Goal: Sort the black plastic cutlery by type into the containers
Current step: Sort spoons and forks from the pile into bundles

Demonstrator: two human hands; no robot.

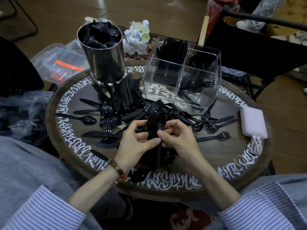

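1. Both hands meet over the near middle of the round table (232,103); the left hand (134,143) is curled around a nested stack of spoons (156,123), and the right hand (176,138) pinches the same stack at the necks
2. The stack's long axis runs toward and away from the person: bowls point away, toward the containers, and handles drop down between the palms
3. The clear divided box (182,73) stands beyond the hands and a little to the right, so the right hand looks nearer to it; one spoon already lies in its front right section
4. The steel canister (103,52) stands far left, with knives (123,92) fanned at its foot
5. Loose forks (109,122) and other cutlery lie scattered between hands and containers, still unsorted
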